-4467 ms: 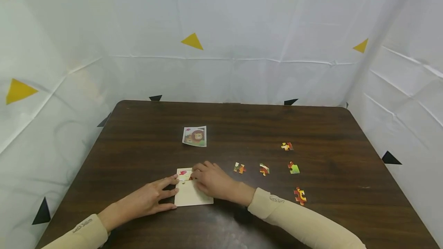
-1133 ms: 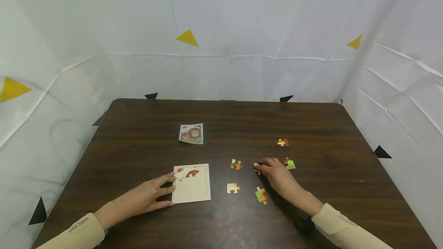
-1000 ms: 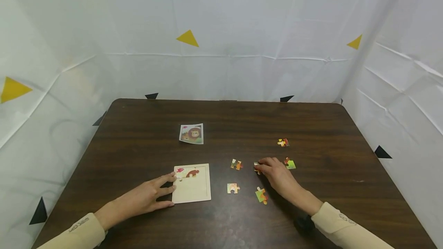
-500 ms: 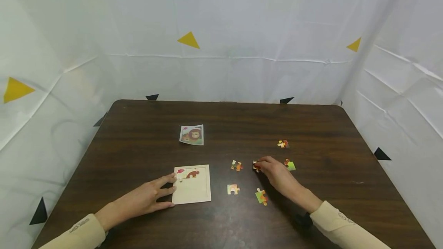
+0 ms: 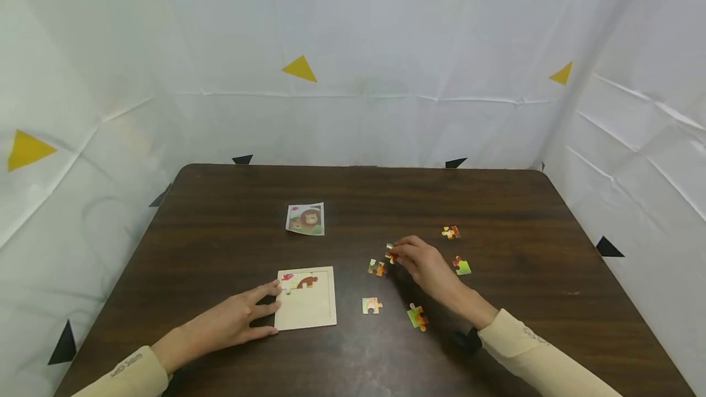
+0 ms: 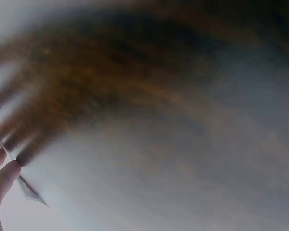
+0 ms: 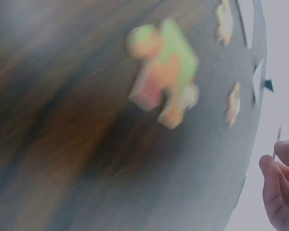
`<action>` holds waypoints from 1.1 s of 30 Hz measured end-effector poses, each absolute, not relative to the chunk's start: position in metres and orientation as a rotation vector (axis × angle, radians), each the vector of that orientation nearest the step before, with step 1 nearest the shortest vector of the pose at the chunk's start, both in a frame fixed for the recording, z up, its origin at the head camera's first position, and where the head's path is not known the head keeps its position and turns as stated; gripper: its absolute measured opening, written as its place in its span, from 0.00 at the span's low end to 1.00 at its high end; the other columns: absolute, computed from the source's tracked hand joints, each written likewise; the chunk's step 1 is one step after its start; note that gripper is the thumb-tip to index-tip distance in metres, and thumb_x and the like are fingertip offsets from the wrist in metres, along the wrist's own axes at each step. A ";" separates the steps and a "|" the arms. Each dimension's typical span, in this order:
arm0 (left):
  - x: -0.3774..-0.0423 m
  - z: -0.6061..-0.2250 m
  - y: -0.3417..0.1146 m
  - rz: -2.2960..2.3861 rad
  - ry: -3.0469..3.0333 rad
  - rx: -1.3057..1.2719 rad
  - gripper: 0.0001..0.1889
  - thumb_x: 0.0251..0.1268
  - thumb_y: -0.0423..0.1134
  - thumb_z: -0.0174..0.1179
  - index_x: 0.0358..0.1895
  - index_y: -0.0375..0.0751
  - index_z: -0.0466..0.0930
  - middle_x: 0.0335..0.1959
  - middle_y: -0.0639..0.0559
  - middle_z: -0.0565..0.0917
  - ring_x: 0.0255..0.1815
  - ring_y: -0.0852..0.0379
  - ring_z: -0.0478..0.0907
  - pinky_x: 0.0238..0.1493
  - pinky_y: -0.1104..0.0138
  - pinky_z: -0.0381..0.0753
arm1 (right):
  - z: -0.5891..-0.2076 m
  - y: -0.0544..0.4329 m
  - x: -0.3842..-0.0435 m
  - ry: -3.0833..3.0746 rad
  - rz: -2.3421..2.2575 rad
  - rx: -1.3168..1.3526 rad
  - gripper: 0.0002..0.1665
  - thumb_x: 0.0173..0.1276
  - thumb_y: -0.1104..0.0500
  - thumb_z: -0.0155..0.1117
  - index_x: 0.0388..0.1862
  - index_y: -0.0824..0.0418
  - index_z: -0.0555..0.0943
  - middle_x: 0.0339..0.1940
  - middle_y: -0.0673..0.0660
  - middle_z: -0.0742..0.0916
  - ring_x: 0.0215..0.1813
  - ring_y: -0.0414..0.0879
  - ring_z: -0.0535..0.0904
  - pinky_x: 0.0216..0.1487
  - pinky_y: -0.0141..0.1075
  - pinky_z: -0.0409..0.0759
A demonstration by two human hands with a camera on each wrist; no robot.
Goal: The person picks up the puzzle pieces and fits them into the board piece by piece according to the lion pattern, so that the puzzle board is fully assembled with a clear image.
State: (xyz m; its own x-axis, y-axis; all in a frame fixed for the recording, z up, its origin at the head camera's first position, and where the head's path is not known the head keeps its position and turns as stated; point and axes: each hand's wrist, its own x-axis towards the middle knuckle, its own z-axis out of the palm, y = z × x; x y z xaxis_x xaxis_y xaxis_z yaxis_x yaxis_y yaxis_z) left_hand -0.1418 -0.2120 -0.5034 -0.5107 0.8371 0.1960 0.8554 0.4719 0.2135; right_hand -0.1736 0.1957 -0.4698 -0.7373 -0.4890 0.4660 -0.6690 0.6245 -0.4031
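Note:
In the head view my left hand (image 5: 231, 320) rests its extended fingers against the left edge of a pale wooden puzzle tray (image 5: 309, 311). Two pieces sit along the tray's top left, one with a pink flower and one reddish brown. My right hand (image 5: 432, 268) pinches a small jigsaw piece (image 5: 390, 253) just off the table, to the right of the tray. The right wrist view shows this piece (image 7: 278, 144) edge-on between thumb and finger. Blur fills most of the left wrist view, where fingertips (image 6: 9, 173) touch a thin edge.
Loose jigsaw pieces lie nearby: an orange one (image 5: 376, 268), a pale one (image 5: 372, 306), a green and red one (image 5: 418, 317), another green one (image 5: 461, 265) and a yellow and red one (image 5: 450, 232). Beyond the tray lies a lion picture card (image 5: 306, 219) on the brown table (image 5: 231, 201).
The right hand left the tray, went to a piece on the right and now carries it leftward off the table. Two pieces now lie nearer the front; one at far right is gone. Left hand stays.

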 end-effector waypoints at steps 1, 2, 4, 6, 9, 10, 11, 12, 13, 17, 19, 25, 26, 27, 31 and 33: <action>-0.142 -0.504 -0.212 -0.442 -2.634 -1.520 0.24 0.60 0.49 0.66 0.53 0.35 0.83 0.59 0.41 0.73 0.58 0.41 0.76 0.48 0.61 0.83 | -0.468 0.190 -0.175 -2.542 0.823 0.944 0.14 0.57 0.75 0.68 0.43 0.67 0.84 0.45 0.61 0.83 0.41 0.48 0.84 0.39 0.35 0.84; -0.142 -0.504 -0.212 -0.447 -2.628 -1.519 0.24 0.60 0.49 0.66 0.53 0.35 0.83 0.58 0.41 0.74 0.58 0.41 0.76 0.47 0.61 0.83 | -0.466 0.185 -0.175 -2.545 0.829 0.959 0.14 0.58 0.75 0.67 0.44 0.67 0.84 0.45 0.61 0.83 0.41 0.48 0.84 0.39 0.34 0.84; -0.142 -0.504 -0.212 -0.451 -2.618 -1.517 0.24 0.60 0.49 0.66 0.53 0.35 0.83 0.58 0.41 0.74 0.58 0.41 0.77 0.47 0.61 0.83 | -0.463 0.172 -0.177 -2.555 0.838 0.989 0.14 0.59 0.75 0.66 0.45 0.68 0.84 0.46 0.61 0.82 0.42 0.47 0.83 0.39 0.33 0.84; -0.141 -0.505 -0.212 -0.454 -2.612 -1.514 0.24 0.61 0.50 0.66 0.52 0.35 0.83 0.58 0.41 0.74 0.58 0.41 0.77 0.47 0.61 0.84 | -0.462 0.158 -0.177 -2.560 0.831 1.026 0.14 0.59 0.74 0.66 0.45 0.68 0.84 0.47 0.61 0.82 0.42 0.47 0.83 0.39 0.32 0.84; -0.140 -0.507 -0.212 -0.463 -2.615 -1.514 0.24 0.61 0.50 0.65 0.53 0.35 0.83 0.59 0.41 0.73 0.58 0.41 0.76 0.47 0.61 0.83 | -0.462 0.136 -0.176 -2.573 0.811 1.090 0.12 0.60 0.72 0.67 0.44 0.67 0.84 0.46 0.61 0.81 0.42 0.46 0.83 0.41 0.31 0.84; -0.139 -0.508 -0.212 -0.473 -2.617 -1.515 0.24 0.61 0.50 0.65 0.53 0.34 0.83 0.59 0.41 0.73 0.59 0.40 0.76 0.47 0.61 0.83 | -0.463 0.128 -0.175 -2.580 0.795 1.113 0.11 0.61 0.71 0.67 0.44 0.66 0.84 0.46 0.60 0.81 0.43 0.46 0.83 0.42 0.31 0.83; -0.138 -0.509 -0.213 -0.483 -2.616 -1.515 0.24 0.61 0.49 0.65 0.52 0.34 0.83 0.59 0.40 0.73 0.59 0.40 0.75 0.47 0.61 0.83 | -0.464 0.121 -0.174 -2.587 0.776 1.140 0.11 0.61 0.70 0.67 0.43 0.65 0.85 0.46 0.60 0.81 0.43 0.46 0.83 0.43 0.31 0.83; -0.137 -0.510 -0.213 -0.493 -2.619 -1.515 0.24 0.61 0.49 0.65 0.53 0.33 0.83 0.59 0.40 0.73 0.60 0.39 0.75 0.47 0.61 0.83 | -0.465 0.115 -0.172 -2.599 0.759 1.164 0.10 0.61 0.69 0.68 0.43 0.65 0.85 0.46 0.59 0.82 0.44 0.46 0.83 0.44 0.31 0.83; -0.137 -0.511 -0.213 -0.497 -2.621 -1.514 0.24 0.61 0.49 0.65 0.53 0.33 0.83 0.59 0.40 0.73 0.60 0.39 0.74 0.47 0.61 0.83 | -0.467 0.109 -0.171 -2.609 0.745 1.189 0.10 0.61 0.69 0.67 0.42 0.64 0.85 0.46 0.59 0.82 0.44 0.46 0.83 0.44 0.30 0.83; -0.136 -0.511 -0.212 -0.500 -2.630 -1.502 0.24 0.61 0.50 0.65 0.53 0.34 0.83 0.60 0.41 0.73 0.60 0.40 0.75 0.47 0.62 0.83 | -0.474 0.092 -0.167 -2.658 0.669 1.248 0.10 0.62 0.69 0.67 0.43 0.63 0.86 0.46 0.58 0.82 0.45 0.46 0.82 0.44 0.29 0.82; -0.136 -0.510 -0.212 -0.488 -2.638 -1.497 0.24 0.61 0.50 0.65 0.53 0.35 0.83 0.60 0.41 0.73 0.59 0.40 0.75 0.47 0.62 0.83 | -0.478 0.086 -0.167 -2.669 0.621 1.261 0.10 0.63 0.68 0.67 0.43 0.62 0.86 0.45 0.56 0.82 0.45 0.45 0.82 0.44 0.28 0.82; -0.138 -0.508 -0.213 -0.471 -2.632 -1.495 0.23 0.60 0.49 0.66 0.53 0.36 0.83 0.60 0.42 0.73 0.59 0.41 0.76 0.47 0.63 0.83 | -0.486 0.077 -0.172 -2.648 0.379 1.287 0.09 0.63 0.63 0.69 0.42 0.55 0.88 0.43 0.51 0.85 0.43 0.43 0.81 0.43 0.32 0.81; -0.138 -0.508 -0.213 -0.477 -2.624 -1.498 0.23 0.60 0.49 0.67 0.52 0.36 0.83 0.59 0.42 0.73 0.58 0.41 0.76 0.47 0.63 0.83 | -0.487 0.076 -0.172 -2.644 0.349 1.289 0.09 0.63 0.62 0.69 0.42 0.54 0.88 0.42 0.50 0.85 0.43 0.43 0.81 0.42 0.33 0.81; -0.138 -0.508 -0.213 -0.482 -2.613 -1.502 0.23 0.59 0.49 0.67 0.52 0.35 0.84 0.59 0.42 0.73 0.58 0.41 0.76 0.47 0.63 0.83 | -0.488 0.076 -0.173 -2.643 0.328 1.292 0.08 0.63 0.62 0.69 0.42 0.54 0.88 0.42 0.50 0.85 0.43 0.43 0.81 0.42 0.33 0.80; -0.139 -0.509 -0.213 -0.496 -2.566 -1.519 0.22 0.58 0.48 0.68 0.50 0.35 0.84 0.58 0.41 0.74 0.57 0.41 0.77 0.46 0.63 0.84 | -0.490 0.075 -0.174 -2.646 0.330 1.309 0.09 0.65 0.61 0.68 0.43 0.54 0.88 0.44 0.51 0.85 0.45 0.44 0.80 0.45 0.34 0.80; -0.140 -0.509 -0.213 -0.495 -2.549 -1.524 0.22 0.58 0.48 0.68 0.50 0.35 0.84 0.57 0.41 0.74 0.56 0.42 0.78 0.45 0.64 0.84 | -0.491 0.075 -0.175 -2.641 0.343 1.327 0.09 0.65 0.62 0.67 0.43 0.55 0.88 0.45 0.52 0.84 0.46 0.44 0.80 0.48 0.33 0.80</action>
State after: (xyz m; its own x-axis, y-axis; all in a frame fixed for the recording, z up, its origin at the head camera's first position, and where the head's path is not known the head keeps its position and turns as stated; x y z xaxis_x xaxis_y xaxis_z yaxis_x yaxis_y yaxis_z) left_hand -0.1400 -0.2129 -0.5091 -0.4814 0.8318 0.2764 0.8748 0.4360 0.2114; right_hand -0.1753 0.0753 -0.4906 -0.5913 -0.7671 0.2489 -0.8052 0.5787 -0.1293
